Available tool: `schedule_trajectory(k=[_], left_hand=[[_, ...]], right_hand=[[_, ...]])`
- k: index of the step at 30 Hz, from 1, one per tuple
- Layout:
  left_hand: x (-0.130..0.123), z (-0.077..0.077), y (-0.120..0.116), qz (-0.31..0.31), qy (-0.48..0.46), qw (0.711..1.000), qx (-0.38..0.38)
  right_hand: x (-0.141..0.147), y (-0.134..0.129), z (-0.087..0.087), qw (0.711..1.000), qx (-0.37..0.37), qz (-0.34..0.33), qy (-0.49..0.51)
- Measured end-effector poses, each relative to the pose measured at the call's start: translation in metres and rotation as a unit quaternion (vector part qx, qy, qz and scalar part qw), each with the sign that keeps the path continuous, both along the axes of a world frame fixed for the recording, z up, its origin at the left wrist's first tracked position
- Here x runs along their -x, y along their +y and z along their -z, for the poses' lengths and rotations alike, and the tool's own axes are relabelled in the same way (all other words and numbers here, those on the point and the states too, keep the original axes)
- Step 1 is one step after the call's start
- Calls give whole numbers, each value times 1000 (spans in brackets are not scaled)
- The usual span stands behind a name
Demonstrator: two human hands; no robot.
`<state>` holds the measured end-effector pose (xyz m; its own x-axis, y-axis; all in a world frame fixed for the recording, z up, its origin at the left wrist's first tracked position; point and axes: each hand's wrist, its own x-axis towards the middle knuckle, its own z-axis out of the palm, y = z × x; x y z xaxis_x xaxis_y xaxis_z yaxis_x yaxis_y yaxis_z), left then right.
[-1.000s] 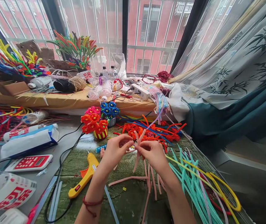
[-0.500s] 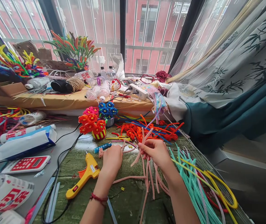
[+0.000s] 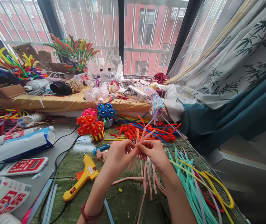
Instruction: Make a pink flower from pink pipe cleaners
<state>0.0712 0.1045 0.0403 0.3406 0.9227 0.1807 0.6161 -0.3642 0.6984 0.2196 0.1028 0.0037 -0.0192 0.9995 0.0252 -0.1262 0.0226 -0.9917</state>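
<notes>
My left hand (image 3: 121, 155) and my right hand (image 3: 153, 153) meet over the middle of the green table, thumbs and fingers pinched on a small bunch of pale pink pipe cleaners (image 3: 137, 135). Their ends fan out above and below my fingertips. More pink pipe cleaners (image 3: 149, 182) lie on the tabletop under my right hand. Left of my left hand, short curled pink pieces (image 3: 99, 154) rest beside a blue tube (image 3: 100, 148). A yellow glue gun (image 3: 86, 174) lies on its side further left.
Pots of orange flowers (image 3: 89, 124) and blue flowers (image 3: 106, 112) stand behind my hands. Red pipe cleaners (image 3: 151, 132) pile up at the back. Mint-green pipe cleaners (image 3: 189, 180) spread at the right. The glue gun's black cord (image 3: 55, 165) runs along the left, near a calculator (image 3: 24, 165).
My left hand has moved right and up from near the curled pink pieces and now grips the pink pipe cleaners beside my right hand. The view has shifted slightly.
</notes>
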Motion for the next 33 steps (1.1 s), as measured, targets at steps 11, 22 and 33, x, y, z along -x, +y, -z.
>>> schedule_trajectory(k=[11,22,33], left_hand=[[8,1,2,-6,7,1000,-9],[13,8,14,-4,-125,991,50],[9,7,11,-26,-163,986,31]], right_hand=[[5,-1,-2,1000,3,-26,-11],[8,-8,-7,990,26,-122,-58],[8,-10,-8,991,44,-119,-52]])
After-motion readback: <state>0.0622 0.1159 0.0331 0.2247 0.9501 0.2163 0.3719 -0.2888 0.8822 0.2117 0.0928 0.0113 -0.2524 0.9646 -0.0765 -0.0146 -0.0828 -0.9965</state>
